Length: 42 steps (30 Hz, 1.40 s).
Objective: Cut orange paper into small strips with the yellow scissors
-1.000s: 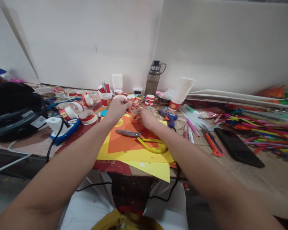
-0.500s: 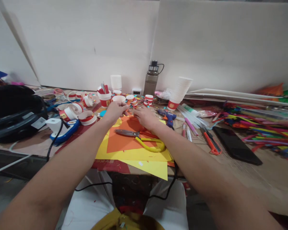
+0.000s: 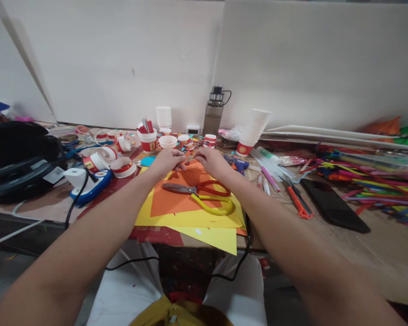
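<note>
My left hand (image 3: 169,162) is closed in a pinch above the back of the orange paper (image 3: 170,203). Facing it, a short gap away, my right hand (image 3: 211,160) has its fingers curled together. A bit of orange shows between the fingertips, too small to make out, and whatever each hand holds is hidden. Nearer to me, scissors (image 3: 180,188) with one red and one yellow handle lie on the orange paper, blades pointing left. Beneath are yellow sheets (image 3: 211,240). A cut-down white paper cup (image 3: 167,142) stands just behind my left hand.
Red-and-white cup rings (image 3: 123,167) and a blue-and-white plug strip (image 3: 92,188) lie left. Behind stand a cup of pencils (image 3: 148,141), a bottle (image 3: 213,115) and stacked cups (image 3: 253,131). At right are a glue gun (image 3: 238,164), a utility knife (image 3: 297,199), a phone (image 3: 335,206) and pipe cleaners (image 3: 377,181).
Both hands have shifted a little toward me, and the right hand has moved slightly right, its fingers drawn in. More of the scissors' red handle shows. The scissors and paper lie as before.
</note>
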### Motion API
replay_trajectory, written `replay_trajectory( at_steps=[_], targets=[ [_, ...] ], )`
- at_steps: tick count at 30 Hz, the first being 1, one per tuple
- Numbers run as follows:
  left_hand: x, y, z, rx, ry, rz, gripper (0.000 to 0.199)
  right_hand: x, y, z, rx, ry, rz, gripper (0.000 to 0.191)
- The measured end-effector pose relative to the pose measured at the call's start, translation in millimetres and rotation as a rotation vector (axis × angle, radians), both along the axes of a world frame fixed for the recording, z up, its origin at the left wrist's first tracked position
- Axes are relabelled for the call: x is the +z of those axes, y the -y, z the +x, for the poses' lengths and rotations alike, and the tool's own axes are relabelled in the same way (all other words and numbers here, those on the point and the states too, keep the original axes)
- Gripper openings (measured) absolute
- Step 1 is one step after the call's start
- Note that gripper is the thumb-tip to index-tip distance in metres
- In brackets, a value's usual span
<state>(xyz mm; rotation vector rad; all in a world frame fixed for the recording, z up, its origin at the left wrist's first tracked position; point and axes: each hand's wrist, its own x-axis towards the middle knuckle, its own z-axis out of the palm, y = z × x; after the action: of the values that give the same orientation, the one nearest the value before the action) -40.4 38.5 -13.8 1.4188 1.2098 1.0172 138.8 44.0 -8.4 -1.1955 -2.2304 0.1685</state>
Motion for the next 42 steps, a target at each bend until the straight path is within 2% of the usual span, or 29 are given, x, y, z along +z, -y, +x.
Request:
replay_trajectory(
  at_steps=[5, 10, 16, 21, 27, 32, 36, 42],
  targets=[
    [2.2, 5, 2, -0.086, -0.019, 0.012, 0.008, 6.8, 8, -1, -0.012, -0.051, -0.016, 0.014],
    [-1.0, 0, -1, -0.062, 0.011, 0.023, 0.011, 12.4, 12, -1, -0.016, -0.071, -0.027, 0.012],
    [-1.3, 5, 4, -0.203, 0.011, 0.054, 0.012, 11.8, 13, 0, 0.007, -0.052, 0.013, 0.014],
    [-0.1, 8, 6, -0.267, -0.027, 0.09, 0.017, 9.3, 14, 0, -0.006, -0.062, 0.055, 0.012],
    [2.5, 9, 7, -0.193, 0.073, 0.105, 0.019, 6.7, 12, -1, -0.039, -0.33, 0.008, 0.015],
    [2.7, 6, 7, -0.197, 0.171, 0.105, 0.017, 2.1, 10, -3, 0.037, -0.382, -0.111, 0.017],
    [4.1, 7, 7, -0.226, 0.149, 0.118, 0.018, -1.8, 9, -4, 0.03, -0.43, -0.102, 0.015],
    [7.9, 11, 9, -0.204, 0.073, 0.151, 0.016, -1.3, 10, -3, 0.022, -0.497, -0.113, 0.019]
  ],
)
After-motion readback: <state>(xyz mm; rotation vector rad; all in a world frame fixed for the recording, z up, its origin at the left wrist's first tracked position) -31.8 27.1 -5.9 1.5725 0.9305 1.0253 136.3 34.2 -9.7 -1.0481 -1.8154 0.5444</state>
